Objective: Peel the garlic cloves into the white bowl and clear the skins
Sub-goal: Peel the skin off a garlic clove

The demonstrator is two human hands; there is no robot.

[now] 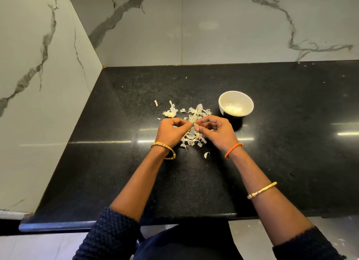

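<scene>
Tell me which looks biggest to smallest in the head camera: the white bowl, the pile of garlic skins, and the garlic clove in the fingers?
1. Pile of garlic skins, spread widest across the counter.
2. White bowl, a bit smaller across.
3. Garlic clove, tiny, pinched between left hand and right hand.

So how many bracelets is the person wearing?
3. A gold bangle on the left wrist, an orange band on the right wrist, and a second gold bangle farther up the right forearm. The sleeves could hide more.
</scene>
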